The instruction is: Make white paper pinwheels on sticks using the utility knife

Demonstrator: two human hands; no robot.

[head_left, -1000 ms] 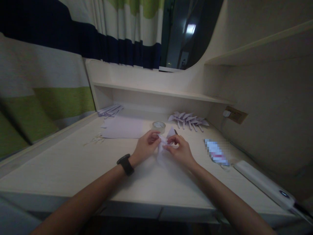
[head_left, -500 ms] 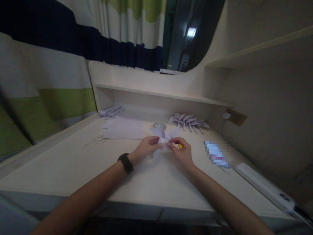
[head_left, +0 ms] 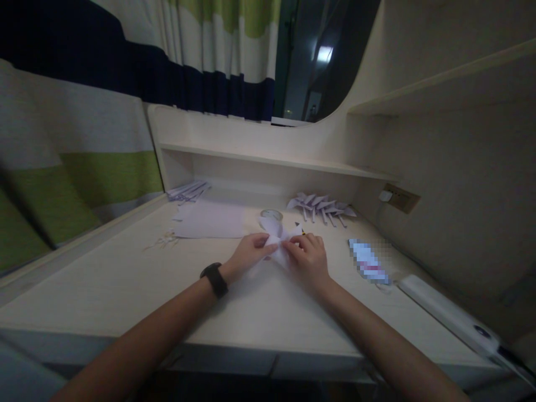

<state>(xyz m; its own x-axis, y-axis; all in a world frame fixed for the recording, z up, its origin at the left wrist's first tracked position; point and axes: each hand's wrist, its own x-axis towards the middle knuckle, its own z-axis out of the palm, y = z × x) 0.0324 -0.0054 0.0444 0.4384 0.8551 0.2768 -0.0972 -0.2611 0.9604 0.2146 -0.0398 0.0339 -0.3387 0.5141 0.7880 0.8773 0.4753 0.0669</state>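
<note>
A white paper pinwheel (head_left: 272,225) is held over the desk between both hands, its blades partly covered by my fingers. My left hand (head_left: 246,255), a black watch on its wrist, pinches the left side of the paper. At the centre, the fingertips of my right hand (head_left: 310,261) press together on a folded part. Just behind the right fingers lies a small yellow and black object (head_left: 300,228), mostly hidden. A roll of clear tape (head_left: 272,214) rests beyond the pinwheel.
White paper sheets (head_left: 213,219) lie at back left, near thin paper sticks (head_left: 188,191) and small whitish bits (head_left: 166,239). Several paper pinwheels with sticks (head_left: 321,207) line the back right. A blurred phone-like item (head_left: 368,261) and a long white bar (head_left: 446,315) lie right.
My right fingers have moved in to the middle of the pinwheel, and its right blade is now folded inward. More of the yellow and black object's dark end shows.
</note>
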